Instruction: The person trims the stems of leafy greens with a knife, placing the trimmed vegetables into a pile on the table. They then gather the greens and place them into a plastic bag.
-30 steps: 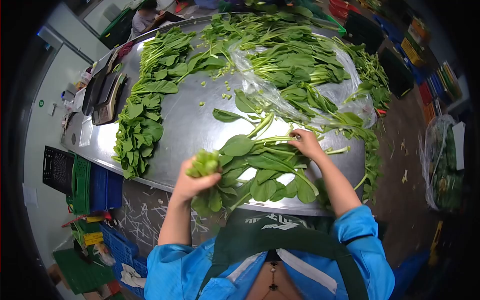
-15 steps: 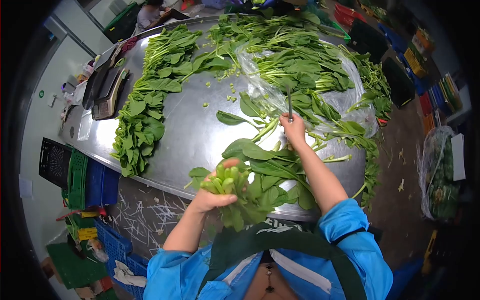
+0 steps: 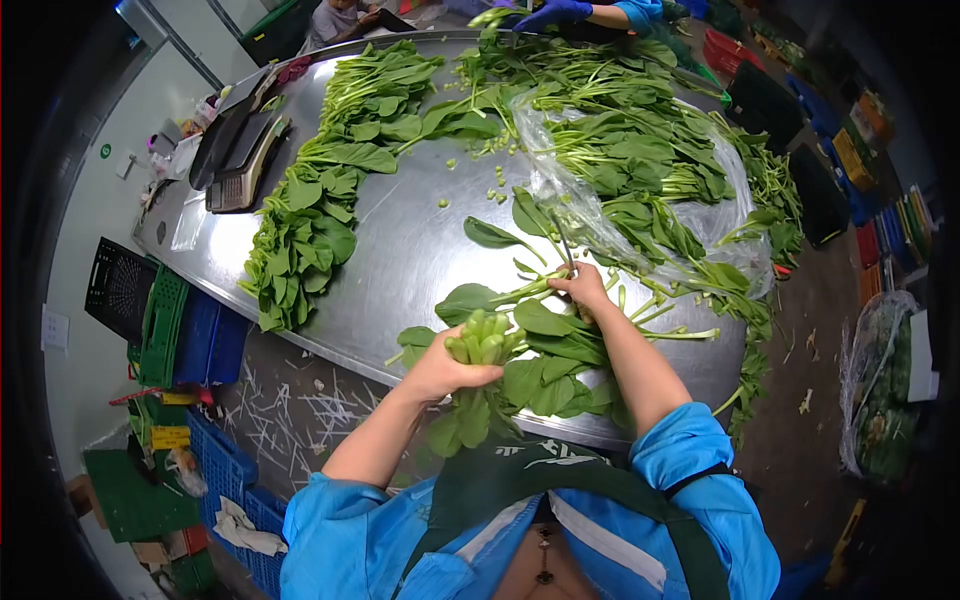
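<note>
My left hand (image 3: 438,374) is wrapped round a bunch of leafy greens (image 3: 484,340), its pale cut stem ends upward and leaves hanging below. A thin knife (image 3: 567,245) points away from my right hand (image 3: 586,290), whose closed fingers grip it right at the stem of a leafy green (image 3: 535,289) on the metal table (image 3: 400,235). Loose greens (image 3: 560,375) lie under my right forearm, between my hands and the table's near edge. Small cut stem pieces are scattered beyond the knife.
A clear plastic bag (image 3: 560,170) lies under a big heap of greens (image 3: 640,150) at the right. Bunches (image 3: 300,240) are lined up at the left beside a scale (image 3: 240,165). Across the table a co-worker's gloved hand (image 3: 553,14) holds greens. Crates (image 3: 165,325) stand at left.
My right hand has come down and nearer with the knife, to a green's stem. The left hand, still holding its bunch, has shifted slightly right. A co-worker's gloved hands have come into view at the far edge.
</note>
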Tool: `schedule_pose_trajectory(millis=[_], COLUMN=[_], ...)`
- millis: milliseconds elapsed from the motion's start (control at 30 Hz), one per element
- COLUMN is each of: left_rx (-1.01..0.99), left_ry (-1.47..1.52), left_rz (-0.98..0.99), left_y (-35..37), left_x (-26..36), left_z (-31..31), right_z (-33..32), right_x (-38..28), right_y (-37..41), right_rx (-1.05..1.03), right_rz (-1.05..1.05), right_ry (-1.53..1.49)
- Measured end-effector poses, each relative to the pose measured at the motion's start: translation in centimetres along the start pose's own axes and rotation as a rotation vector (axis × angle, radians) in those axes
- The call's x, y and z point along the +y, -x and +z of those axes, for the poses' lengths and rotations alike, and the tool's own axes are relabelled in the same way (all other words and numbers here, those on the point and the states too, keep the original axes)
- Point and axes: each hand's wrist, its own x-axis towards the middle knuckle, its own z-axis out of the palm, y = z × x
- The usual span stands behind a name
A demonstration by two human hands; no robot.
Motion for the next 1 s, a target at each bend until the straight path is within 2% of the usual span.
schedule_pose_trajectory(millis=[33, 100, 133, 167, 200, 233, 267, 300, 367, 467, 567, 600, 633, 733, 767, 833, 867, 900, 967, 1000], left_rx=[-0.056, -0.068, -0.027, 0.017, 0.041, 0.035, -0.001, -0.04, -0.09, -0.211, -0.374, -0.437, -0.449, -0.714, -0.723, -0.662, -0.642, -0.644, -0.605, -0.62], left_ry=[-0.097, -0.184, -0.316, -0.447, -0.534, -0.531, -0.584, -0.635, -0.618, -0.536, -0.593, -0.564, -0.563, -0.64, -0.641, -0.652, -0.637, -0.638, -0.674, -0.695], left_rz=[0.029, 0.018, 0.087, 0.157, 0.248, 0.248, 0.357, 0.472, 0.421, 0.692, 0.671, 0.533, 0.532, 0.522, 0.524, 0.36, 0.321, 0.321, 0.324, 0.281], left_y=[-0.1, -0.3, -0.6, -0.8, -0.9, -1.2, -1.3, -1.5, -1.9, -3.0, -3.4, -3.4, -3.9, -5.2, -5.4, -5.7, -5.6, -5.6, -5.3, -5.1], left_x=[0.1, 0.3, 0.2, 0.2, 0.7, 1.2, 1.7, 2.1, 2.3, 2.7, 3.6, 4.2, 4.2, 3.4, 3.4, 3.8, 4.4, 4.8, 5.2, 5.7], left_z=[0.1, 0.3, 0.4, 0.5, 0.8, 1.3, 2.1, 2.9, 4.3, 5.4, 5.4, 5.6, 6.0, 7.6, 8.0, 8.7, 8.9, 9.2, 9.7, 10.1], right_z=[-0.2, -0.9, -1.7, -2.6, -3.5, -4.6, -5.6, -6.4, -7.1, -8.0, -9.4, -10.0, -10.2, -10.3, -10.5, -10.6, -11.4, -12.2, -13.2, -12.9], right_x=[-1.0, -3.5, -6.0, -7.1, -9.1, -10.5, -12.0, -13.1, -13.6, -13.7, -12.3, -12.2, -12.4, -12.8, -12.7, -12.7, -12.5, -11.8, -10.2, -10.1], right_y=[1.0, 3.4, 6.0, 8.1, 10.8, 13.2, 15.9, 17.9, 20.2, 21.7, 22.3, 23.1, 23.7, 24.5, 24.9, 25.7, 26.2, 26.5, 27.3, 27.4], right_rx=[0.005, 0.033, 0.101, 0.085, 0.23, 0.278, 0.268, 0.293, 0.28, 0.405, 0.464, 0.403, 0.413, 0.281, 0.291, 0.357, 0.464, 0.466, 0.309, 0.319], right_rz=[0.001, -0.206, -0.37, -0.344, -0.577, -0.623, -0.583, -0.662, -0.722, -0.774, -0.828, -0.768, -0.761, -0.82, -0.818, -0.603, -0.676, -0.675, -0.722, -0.708], right_ry=[-0.004, 0.037, 0.034, -0.106, -0.049, -0.05, -0.024, 0.006, 0.037, 0.029, 0.097, 0.092, 0.092, -0.018, -0.016, -0.065, 0.093, 0.093, 0.438, 0.413])
